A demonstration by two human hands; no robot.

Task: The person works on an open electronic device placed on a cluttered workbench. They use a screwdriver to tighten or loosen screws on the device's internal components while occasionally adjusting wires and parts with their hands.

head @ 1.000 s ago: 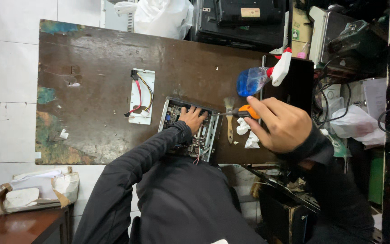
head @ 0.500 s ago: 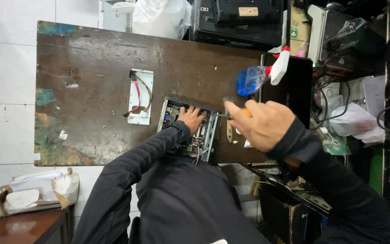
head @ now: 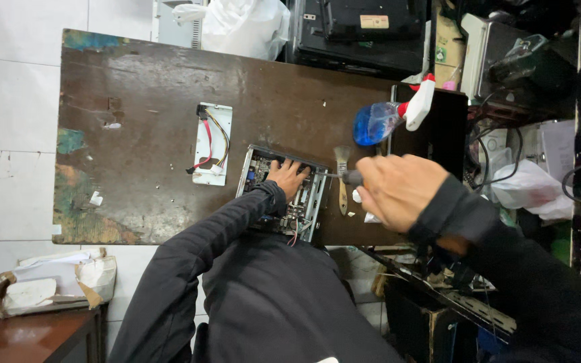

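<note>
Hands at an opened metal case on a worn brown table.

Head view: the left hand [head: 286, 177] lies flat on the circuit board [head: 284, 195] inside the case. The right hand [head: 398, 189], clenched around a screwdriver [head: 344, 177], has dropped closer to the case's edge than half a second ago. A brush [head: 341, 180] lies beside the case, a spray bottle [head: 390, 116] beyond.

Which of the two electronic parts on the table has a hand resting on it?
The open metal chassis with the circuit board, under the left hand. The white plate with coloured wires lies apart, untouched.
</note>
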